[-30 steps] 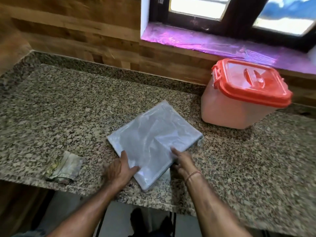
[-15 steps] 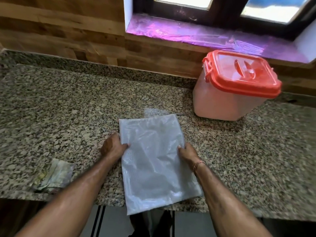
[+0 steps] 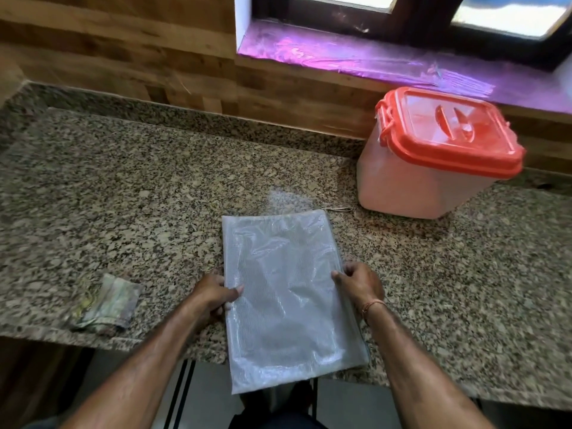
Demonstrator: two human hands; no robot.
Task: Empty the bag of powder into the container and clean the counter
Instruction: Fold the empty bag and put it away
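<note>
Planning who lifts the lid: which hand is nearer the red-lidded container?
Right. The right hand grips the bag's right edge, below-left of the container; the left hand is farther, across the bag.

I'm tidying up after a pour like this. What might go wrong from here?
The flat bag, held at both edges by the left hand and right hand, overhangs the counter edge, so leftover powder may drop to the floor. A pale dusting beyond it could smear when wiped.
</note>
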